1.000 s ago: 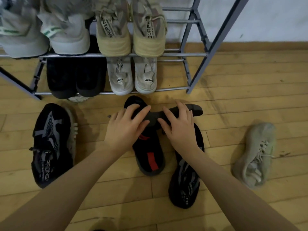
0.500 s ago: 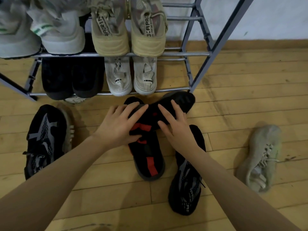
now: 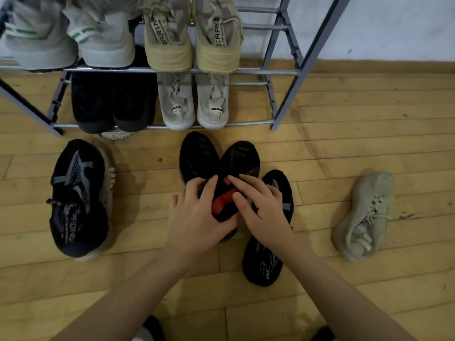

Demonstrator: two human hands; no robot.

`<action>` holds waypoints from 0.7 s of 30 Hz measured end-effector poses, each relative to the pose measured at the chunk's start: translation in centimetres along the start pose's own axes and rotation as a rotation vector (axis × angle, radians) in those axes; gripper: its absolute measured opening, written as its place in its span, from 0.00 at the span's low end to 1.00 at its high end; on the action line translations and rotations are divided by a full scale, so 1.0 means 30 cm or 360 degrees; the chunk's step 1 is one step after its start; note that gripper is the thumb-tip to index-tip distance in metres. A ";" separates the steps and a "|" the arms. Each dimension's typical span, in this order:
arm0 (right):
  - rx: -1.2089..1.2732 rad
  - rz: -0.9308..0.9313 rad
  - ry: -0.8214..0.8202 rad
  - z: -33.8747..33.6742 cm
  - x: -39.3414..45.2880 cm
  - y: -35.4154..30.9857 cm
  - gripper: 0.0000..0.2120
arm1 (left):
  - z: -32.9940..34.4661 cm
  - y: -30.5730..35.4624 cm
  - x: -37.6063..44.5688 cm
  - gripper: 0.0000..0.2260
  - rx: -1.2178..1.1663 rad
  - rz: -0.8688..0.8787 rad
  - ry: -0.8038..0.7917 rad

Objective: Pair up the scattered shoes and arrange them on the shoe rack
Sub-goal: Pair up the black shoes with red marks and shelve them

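Your left hand (image 3: 197, 217) and right hand (image 3: 261, 210) both grip the black/red shoes (image 3: 219, 168), fingers curled round the heel ends, toes side by side on the floor (image 3: 344, 143) just in front of the shoe rack (image 3: 290, 77) (bottom shelf's right end bare).

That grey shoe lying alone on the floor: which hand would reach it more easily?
Probably the right hand. The grey shoe lies on its side, to the right of the black-and-red pair that both hands now hold; the left hand would have to cross over.
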State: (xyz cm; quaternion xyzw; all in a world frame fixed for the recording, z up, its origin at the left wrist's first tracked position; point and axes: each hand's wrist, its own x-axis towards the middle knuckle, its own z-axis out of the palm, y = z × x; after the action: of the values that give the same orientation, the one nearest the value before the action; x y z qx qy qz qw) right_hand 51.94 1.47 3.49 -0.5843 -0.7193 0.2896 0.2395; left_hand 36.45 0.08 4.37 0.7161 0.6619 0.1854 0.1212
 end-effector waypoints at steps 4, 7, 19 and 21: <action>-0.0065 0.0121 0.0062 -0.047 -0.081 0.018 0.22 | 0.032 0.079 -0.028 0.35 -0.0303 -0.0196 0.0060; 0.0309 0.0256 0.0044 -0.112 -0.105 0.051 0.17 | 0.062 0.112 -0.024 0.37 -0.0405 -0.0273 0.0061; -0.0114 0.0401 -0.0102 -0.117 -0.159 0.106 0.21 | 0.102 0.037 -0.075 0.33 -0.0309 0.0141 -0.0378; -0.0151 0.0351 -0.0051 -0.094 -0.167 0.074 0.25 | 0.077 0.005 -0.071 0.30 -0.0359 0.0070 -0.0323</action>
State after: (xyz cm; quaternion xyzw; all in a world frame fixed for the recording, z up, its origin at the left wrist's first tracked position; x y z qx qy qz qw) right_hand 56.43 -2.73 3.95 -0.6660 -0.6672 0.2891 0.1667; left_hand 37.44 -1.87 2.13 0.7274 0.6053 0.1879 0.2630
